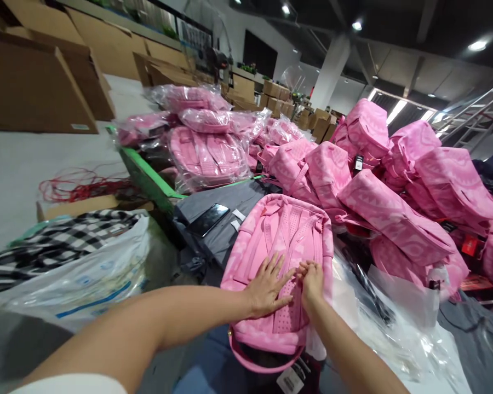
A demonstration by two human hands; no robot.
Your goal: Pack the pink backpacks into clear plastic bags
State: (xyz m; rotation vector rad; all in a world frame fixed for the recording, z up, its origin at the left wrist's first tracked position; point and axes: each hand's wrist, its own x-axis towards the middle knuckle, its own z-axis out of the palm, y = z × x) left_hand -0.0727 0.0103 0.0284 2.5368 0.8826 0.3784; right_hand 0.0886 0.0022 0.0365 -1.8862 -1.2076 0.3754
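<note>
A pink patterned backpack (257, 251) lies in front of me, its back panel and shoulder straps facing up. Its handle loop (267, 365) points toward me, and a white tag (290, 380) hangs below it. My left hand (269, 287) rests flat on the back panel with its fingers spread. On the right side of the panel, my right hand (311, 282) has its fingers curled together beside a strap. Whatever may be between those fingertips is hidden.
Pink backpacks (398, 213) are heaped to the right. Plastic-wrapped ones (209, 153) fill a green-edged bin (148, 175). A phone (208, 219) lies on grey cloth. Clear plastic bags (394, 334) lie right; a white sack (102, 279) and cardboard boxes (33, 82) stand left.
</note>
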